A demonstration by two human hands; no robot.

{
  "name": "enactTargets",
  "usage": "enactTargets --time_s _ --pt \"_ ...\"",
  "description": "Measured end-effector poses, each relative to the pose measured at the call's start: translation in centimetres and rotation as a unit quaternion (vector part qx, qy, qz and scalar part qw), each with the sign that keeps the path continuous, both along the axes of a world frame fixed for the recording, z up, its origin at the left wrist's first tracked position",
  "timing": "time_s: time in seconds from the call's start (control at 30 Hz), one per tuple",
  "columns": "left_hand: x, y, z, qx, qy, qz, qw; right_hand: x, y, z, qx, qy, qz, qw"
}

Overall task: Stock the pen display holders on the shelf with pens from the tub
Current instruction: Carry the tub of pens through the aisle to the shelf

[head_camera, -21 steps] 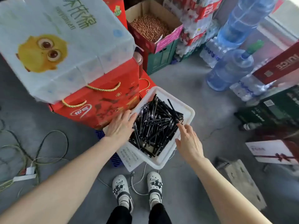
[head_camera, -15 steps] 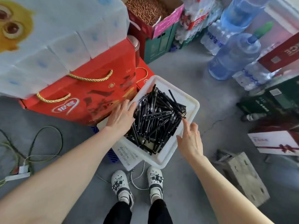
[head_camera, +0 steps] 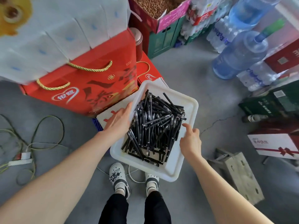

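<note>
A white plastic tub (head_camera: 171,173) holds a loose heap of several black pens (head_camera: 155,125). It is in front of me, above my shoes. My left hand (head_camera: 119,121) grips the tub's left rim, with the fingertips hidden behind the wall. On the right rim my right hand (head_camera: 191,141) holds on, thumb on top and fingers curled under the edge. The tub looks raised off the flat white box (head_camera: 110,117) beside it. No shelf or pen display holder is in view.
Red gift boxes (head_camera: 84,91) under a white tissue pack (head_camera: 56,38) stand to the left. Big water jugs (head_camera: 239,54) and cartons fill the right. A power strip with cables (head_camera: 21,159) lies on the floor at left, a wooden block (head_camera: 241,175) at right.
Both hands have closed on the tub's rims. The tub has come up and nearer to me, and my view has tilted down.
</note>
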State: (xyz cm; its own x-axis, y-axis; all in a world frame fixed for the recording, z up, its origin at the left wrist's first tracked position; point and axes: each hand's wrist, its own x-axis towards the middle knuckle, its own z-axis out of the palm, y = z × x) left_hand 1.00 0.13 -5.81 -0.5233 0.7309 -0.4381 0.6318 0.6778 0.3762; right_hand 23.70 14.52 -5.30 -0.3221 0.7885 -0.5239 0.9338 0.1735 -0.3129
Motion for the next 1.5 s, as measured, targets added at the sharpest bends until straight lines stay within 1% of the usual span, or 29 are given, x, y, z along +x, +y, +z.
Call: enactTargets --time_s 0.17,0.33,0.53,0.6,0.67,0.7,0.77,0.9,1.07,1.23,1.33,1.43,1.5 --pt "3.7 -5.3 4.7 0.028 -0.012 0.034 0.999 1.9 -1.7 4.9 0.015 0.006 0.062 0.998" --pt "6.4 -11.2 11.4 0.029 0.008 0.112 0.993 2.3 -4.9 10.1 0.04 0.048 0.147 0.987" --pt "7.9 -21.7 16.9 0.057 0.048 0.232 0.97 -0.6 -11.2 15.6 0.073 0.126 0.271 0.952" --pt "8.3 -26.1 17.5 0.083 0.03 0.275 0.957 -2.3 -14.1 17.1 0.079 0.153 0.304 0.937" --pt "8.5 -30.7 18.4 0.13 0.008 0.315 0.94 -4.3 -17.6 18.6 0.088 0.176 0.346 0.917" --pt "8.5 -32.7 19.1 0.146 0.012 0.334 0.931 -5.4 -19.3 19.3 0.091 0.185 0.364 0.908" --pt "8.6 -37.5 20.7 0.148 0.046 0.376 0.914 -7.8 -23.4 20.7 0.089 0.202 0.401 0.889" --pt "9.4 -48.6 23.9 0.172 0.056 0.466 0.866 -12.7 -33.4 23.1 0.1 0.238 0.479 0.839" --pt "10.0 -62.3 27.3 0.181 0.075 0.526 0.828 -18.4 -47.2 25.3 0.103 0.265 0.562 0.777" --pt "9.2 -73.4 29.9 0.171 0.118 0.577 0.79 -23.6 -59.6 27.2 0.084 0.294 0.607 0.734" --pt "7.4 -78.4 30.8 0.181 0.136 0.602 0.765 -27.2 -65.2 28.7 0.071 0.314 0.619 0.716" --pt "4.1 -82.5 31.7 0.177 0.153 0.61 0.757 -31.7 -69.9 29.9 0.072 0.325 0.633 0.699" --pt "1.2 -85.0 32.1 0.171 0.16 0.619 0.75 -35.2 -72.6 30.4 0.068 0.331 0.637 0.693"
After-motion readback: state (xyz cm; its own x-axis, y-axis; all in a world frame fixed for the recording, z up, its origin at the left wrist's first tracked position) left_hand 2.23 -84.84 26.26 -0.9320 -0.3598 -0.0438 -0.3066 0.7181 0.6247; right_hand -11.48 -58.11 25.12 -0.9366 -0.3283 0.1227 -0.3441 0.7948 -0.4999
